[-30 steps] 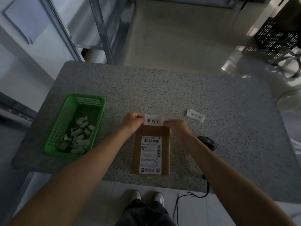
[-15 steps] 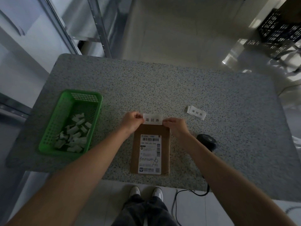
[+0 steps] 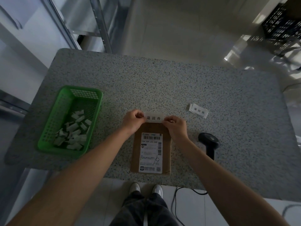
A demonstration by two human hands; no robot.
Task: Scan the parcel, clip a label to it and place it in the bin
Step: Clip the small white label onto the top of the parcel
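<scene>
A flat brown parcel (image 3: pixel 167 149) with a white shipping sticker lies on the speckled table (image 3: pixel 162 85), near its front edge. A white label (image 3: pixel 154 117) with three printed characters rests at the parcel's far edge. My left hand (image 3: pixel 132 120) pinches the label's left end and my right hand (image 3: pixel 175 128) pinches its right end. I see no clip on the label. A black handheld scanner (image 3: pixel 209 142) lies to the right of the parcel, its cable hanging over the front edge.
A green plastic basket (image 3: pixel 53 128) holding several white clips stands at the table's left. A small stack of spare labels (image 3: pixel 199 110) lies to the right, beyond the scanner. A metal rack stands behind the table at the left; a black crate is far right.
Both hands stay on the label's ends at the parcel's far edge. Only the camera has shifted a little; nothing on the table has moved.
</scene>
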